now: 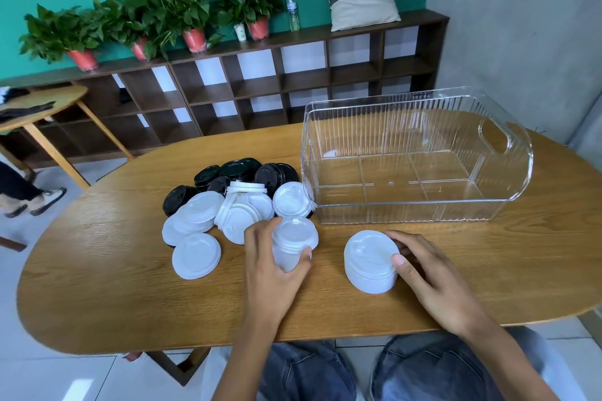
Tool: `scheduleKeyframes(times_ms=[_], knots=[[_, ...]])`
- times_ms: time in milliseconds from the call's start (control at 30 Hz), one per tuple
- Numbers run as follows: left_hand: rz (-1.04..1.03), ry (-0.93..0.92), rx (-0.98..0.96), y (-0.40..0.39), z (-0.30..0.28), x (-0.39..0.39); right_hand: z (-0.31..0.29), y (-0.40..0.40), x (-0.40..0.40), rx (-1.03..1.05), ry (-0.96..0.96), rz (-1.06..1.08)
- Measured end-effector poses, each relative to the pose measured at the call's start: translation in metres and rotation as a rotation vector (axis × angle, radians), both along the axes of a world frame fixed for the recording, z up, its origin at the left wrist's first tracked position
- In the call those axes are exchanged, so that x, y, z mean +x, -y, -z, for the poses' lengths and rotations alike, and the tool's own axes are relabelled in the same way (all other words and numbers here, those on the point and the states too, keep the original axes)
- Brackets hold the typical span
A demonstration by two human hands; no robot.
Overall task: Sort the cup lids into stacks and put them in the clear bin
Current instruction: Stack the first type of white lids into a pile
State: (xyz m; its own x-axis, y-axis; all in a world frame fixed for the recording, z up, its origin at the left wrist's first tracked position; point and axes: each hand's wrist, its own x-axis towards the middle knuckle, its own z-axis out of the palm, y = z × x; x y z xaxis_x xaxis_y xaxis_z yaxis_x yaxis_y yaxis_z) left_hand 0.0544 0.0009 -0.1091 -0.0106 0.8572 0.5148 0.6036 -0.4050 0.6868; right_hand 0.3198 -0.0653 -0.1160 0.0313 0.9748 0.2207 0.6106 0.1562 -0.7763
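A heap of loose white lids (208, 221) and black lids (241, 172) lies on the wooden table (130, 286), left of the clear bin (417, 153), which holds nothing. My left hand (270, 267) grips a short stack of translucent white lids (293, 244) at the heap's near edge. A neat stack of white lids (371, 260) stands on the table in front of the bin, and my right hand (430, 280) holds its right side with thumb and fingers.
A single white lid (196, 255) lies apart at the heap's front left. A dark cubby shelf (260, 81) with potted plants (156, 13) lines the far wall. Another person's legs (22, 192) and a second table (42, 107) are at the left.
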Motion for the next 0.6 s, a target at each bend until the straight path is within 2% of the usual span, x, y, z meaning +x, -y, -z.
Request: scheduleKeyframes(times_ms=[167, 367, 600], knots=[[0.044, -0.03, 0.09, 0.007, 0.001, 0.0, 0.0, 0.0, 0.001, -0.011, 0.0, -0.01], [0.08, -0.256, 0.143, 0.017, 0.005, 0.001, -0.002, 0.001, 0.0, -0.026, 0.074, -0.017], [0.091, -0.525, 0.064, 0.018, 0.0, 0.005, -0.005, 0.001, 0.0, -0.023, 0.091, -0.019]])
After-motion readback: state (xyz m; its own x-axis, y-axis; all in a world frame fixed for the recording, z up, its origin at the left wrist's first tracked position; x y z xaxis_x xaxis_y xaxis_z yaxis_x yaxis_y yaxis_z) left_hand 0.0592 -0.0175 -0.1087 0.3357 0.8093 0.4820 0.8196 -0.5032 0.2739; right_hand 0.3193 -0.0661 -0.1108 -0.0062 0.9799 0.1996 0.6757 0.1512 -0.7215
